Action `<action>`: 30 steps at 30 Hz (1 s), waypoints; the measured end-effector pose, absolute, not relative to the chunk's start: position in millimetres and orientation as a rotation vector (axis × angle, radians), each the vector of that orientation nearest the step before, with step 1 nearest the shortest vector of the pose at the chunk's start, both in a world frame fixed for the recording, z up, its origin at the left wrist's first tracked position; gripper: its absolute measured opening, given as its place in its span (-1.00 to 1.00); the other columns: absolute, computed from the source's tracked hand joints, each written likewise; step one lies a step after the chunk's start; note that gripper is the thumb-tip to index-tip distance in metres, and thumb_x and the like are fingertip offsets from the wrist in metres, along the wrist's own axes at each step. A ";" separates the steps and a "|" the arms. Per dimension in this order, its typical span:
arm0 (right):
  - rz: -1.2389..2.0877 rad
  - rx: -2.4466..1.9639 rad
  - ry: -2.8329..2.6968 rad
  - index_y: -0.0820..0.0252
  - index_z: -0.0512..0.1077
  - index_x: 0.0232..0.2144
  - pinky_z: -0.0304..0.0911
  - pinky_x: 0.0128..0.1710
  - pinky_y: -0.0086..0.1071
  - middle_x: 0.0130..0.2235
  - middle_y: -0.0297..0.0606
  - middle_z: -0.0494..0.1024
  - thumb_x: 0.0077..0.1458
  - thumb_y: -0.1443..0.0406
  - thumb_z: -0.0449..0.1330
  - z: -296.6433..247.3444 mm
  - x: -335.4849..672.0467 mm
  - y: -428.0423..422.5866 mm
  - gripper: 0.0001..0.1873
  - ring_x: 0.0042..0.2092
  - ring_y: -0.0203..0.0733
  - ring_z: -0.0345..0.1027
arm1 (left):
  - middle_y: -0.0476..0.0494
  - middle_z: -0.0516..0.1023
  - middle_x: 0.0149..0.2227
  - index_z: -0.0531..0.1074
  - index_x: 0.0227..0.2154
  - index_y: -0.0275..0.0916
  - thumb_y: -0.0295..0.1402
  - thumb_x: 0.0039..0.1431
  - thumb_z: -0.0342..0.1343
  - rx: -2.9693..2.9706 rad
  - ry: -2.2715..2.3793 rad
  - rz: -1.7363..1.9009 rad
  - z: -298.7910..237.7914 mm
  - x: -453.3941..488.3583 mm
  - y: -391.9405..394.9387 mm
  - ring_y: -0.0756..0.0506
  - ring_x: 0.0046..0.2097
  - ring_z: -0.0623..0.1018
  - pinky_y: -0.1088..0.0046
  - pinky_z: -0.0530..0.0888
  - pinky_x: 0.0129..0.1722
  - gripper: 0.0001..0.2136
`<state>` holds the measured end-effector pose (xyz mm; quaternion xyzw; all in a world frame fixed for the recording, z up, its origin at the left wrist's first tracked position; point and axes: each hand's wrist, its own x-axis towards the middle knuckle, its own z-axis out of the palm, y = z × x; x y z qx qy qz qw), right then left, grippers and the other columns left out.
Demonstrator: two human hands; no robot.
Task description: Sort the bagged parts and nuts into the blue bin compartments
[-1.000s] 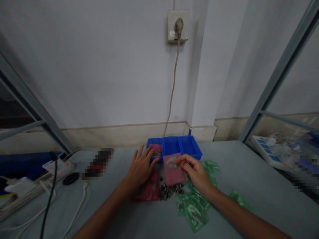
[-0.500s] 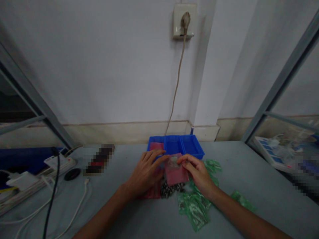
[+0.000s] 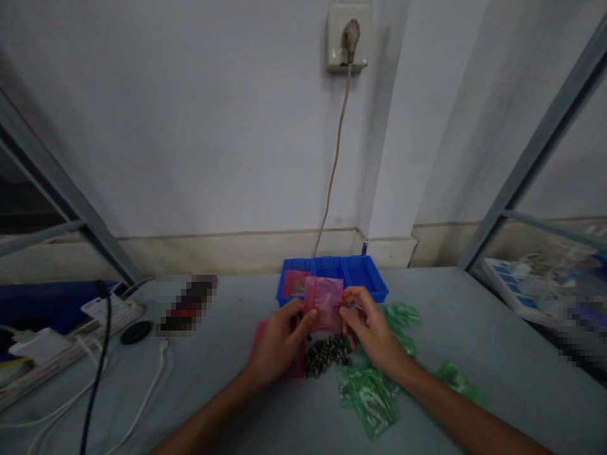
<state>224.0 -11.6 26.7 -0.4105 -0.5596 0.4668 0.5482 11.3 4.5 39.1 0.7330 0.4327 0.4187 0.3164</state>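
Note:
A pink plastic bag [image 3: 324,304] hangs upright in front of the blue tray [image 3: 364,278]. My left hand [image 3: 283,335] is closed on its left edge, thumb in front. At the opposite edge, the fingers of my right hand [image 3: 372,325] pinch the bag. Below it lies a pile of small dark metal parts [image 3: 327,355]. More pink plastic [image 3: 258,335] lies on the table, partly hidden under my left hand. Another pink bag [image 3: 294,283] sits in the tray's left compartment. What the held bag contains is too blurred to tell.
Green plastic bags [image 3: 372,401] with parts inside lie beside and under my right forearm; another green bag [image 3: 458,380] is farther right. On the left are a power strip [image 3: 71,351], white cables, a black cable [image 3: 98,373] and a black round object [image 3: 136,332].
My left hand has gone from fingers spread beside the bag to gripping its left edge. The pink bag now stands higher and straighter, leaving more of the metal parts showing.

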 end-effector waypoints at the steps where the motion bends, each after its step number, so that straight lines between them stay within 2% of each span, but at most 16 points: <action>1: 1.100 -0.964 -1.327 0.01 0.29 0.00 0.21 -0.70 -0.55 -0.39 -0.49 0.41 0.30 0.04 0.28 26.4 223.9 -11.8 -0.63 -0.57 -0.36 0.25 | -0.02 0.48 -0.38 0.48 -0.40 -0.23 -0.10 0.46 0.09 1.971 1.129 1.103 39.8 11.6 3.2 -0.07 -0.33 0.48 0.44 0.43 -0.31 -0.64; 3: 1.087 -0.948 -1.318 0.01 0.25 -0.01 0.19 -0.71 -0.58 -0.39 -0.51 0.42 0.30 0.06 0.29 25.6 223.5 -11.3 -0.63 -0.58 -0.38 0.25 | -0.15 0.58 -0.12 0.56 -0.34 -0.23 -0.16 0.47 0.09 2.089 1.100 1.132 41.8 10.9 0.4 -0.13 -0.11 0.57 0.35 0.52 -0.09 -0.69; 4: 1.083 -0.940 -1.310 0.01 0.24 -0.02 0.18 -0.71 -0.59 -0.40 -0.53 0.42 0.30 0.07 0.29 25.2 223.4 -10.7 -0.63 -0.59 -0.39 0.25 | -0.22 0.55 0.07 0.60 -0.28 -0.22 -0.19 0.47 0.10 2.163 1.085 1.162 42.9 9.8 -1.1 -0.17 0.03 0.56 0.28 0.52 0.04 -0.72; 6: 1.088 -0.919 -1.288 0.01 0.23 -0.04 0.15 -0.72 -0.61 -0.42 -0.56 0.42 0.29 0.09 0.31 24.6 223.5 -9.0 -0.63 -0.61 -0.41 0.23 | -0.24 0.29 0.40 0.63 -0.18 -0.20 -0.26 0.46 0.11 2.345 1.054 1.224 44.6 6.4 -3.6 -0.26 0.27 0.44 0.15 0.45 0.22 -0.79; 8: 1.119 -0.894 -1.266 0.01 0.23 -0.06 0.10 -0.73 -0.62 -0.45 -0.59 0.41 0.28 0.10 0.32 24.5 223.9 -7.2 -0.64 -0.64 -0.43 0.19 | -0.18 0.11 0.52 0.63 -0.20 -0.20 -0.31 0.44 0.13 2.566 0.981 1.249 45.6 2.1 -5.2 -0.32 0.39 0.29 0.05 0.38 0.32 -0.82; 11: 1.171 -0.868 -1.249 0.02 0.24 -0.12 0.03 -0.76 -0.63 -0.53 -0.63 0.39 0.26 0.11 0.32 25.9 224.8 -5.7 -0.66 -0.69 -0.44 0.11 | -0.10 0.17 0.51 0.62 -0.27 -0.20 -0.36 0.40 0.17 2.835 0.841 1.221 46.6 -4.1 -5.6 -0.39 0.48 0.12 -0.04 0.26 0.39 -0.85; 14: 1.206 -0.875 -1.238 0.04 0.27 -0.20 -0.09 -0.78 -0.62 -0.56 -0.64 0.36 0.23 0.10 0.34 29.8 225.4 -6.4 -0.68 -0.73 -0.47 0.03 | -0.12 0.30 0.46 0.62 -0.24 -0.19 -0.33 0.38 0.20 2.950 0.779 1.185 47.6 -8.9 -4.4 -0.43 0.50 0.07 -0.08 0.24 0.38 -0.88; 16: 1.211 -0.909 -1.242 0.07 0.32 -0.23 -0.15 -0.79 -0.60 -0.59 -0.64 0.33 0.20 0.08 0.35 33.1 225.7 -7.7 -0.69 -0.75 -0.48 -0.03 | -0.14 0.44 0.38 0.63 -0.16 -0.17 -0.27 0.40 0.18 2.964 0.733 1.153 47.4 -11.5 -3.4 -0.43 0.46 0.14 -0.10 0.24 0.35 -0.85; 18: 1.209 -0.959 -1.251 0.11 0.40 -0.25 -0.18 -0.78 -0.58 -0.61 -0.60 0.30 0.20 0.06 0.33 35.9 226.2 -9.1 -0.71 -0.73 -0.47 -0.04 | -0.17 0.56 0.27 0.60 0.01 -0.16 -0.28 0.44 0.10 2.892 0.712 1.148 45.5 -13.1 -2.7 -0.38 0.40 0.27 -0.10 0.27 0.33 -0.77; 22: 1.250 -0.995 -1.216 0.16 0.52 -0.22 -0.17 -0.73 -0.55 -0.57 -0.49 0.35 0.24 0.01 0.23 37.4 227.4 -10.3 -0.66 -0.67 -0.43 -0.01 | -0.20 0.61 0.14 0.47 0.23 -0.14 -0.48 0.43 -0.06 2.561 0.813 1.202 37.5 -10.4 -2.7 -0.24 0.24 0.46 0.04 0.40 0.26 -0.59; 27: 1.253 -1.021 -1.223 0.10 0.48 -0.21 -0.13 -0.70 -0.55 -0.62 -0.58 0.21 0.15 -0.02 0.36 35.2 227.4 -10.0 -0.63 -0.65 -0.41 0.00 | -0.20 0.55 0.15 0.42 0.29 -0.07 -0.64 0.26 -0.03 2.353 0.935 1.274 28.7 -1.2 1.0 -0.18 0.19 0.48 0.20 0.49 0.18 -0.41; 30: 1.276 -0.996 -1.203 0.06 0.41 -0.17 -0.13 -0.73 -0.55 -0.53 -0.54 0.36 0.14 -0.02 0.38 35.3 226.1 -10.7 -0.61 -0.65 -0.43 0.02 | -0.16 0.62 0.01 0.51 0.21 -0.06 -0.58 0.32 0.06 2.350 0.984 1.292 29.2 0.6 4.1 -0.18 0.06 0.52 0.22 0.49 0.11 -0.53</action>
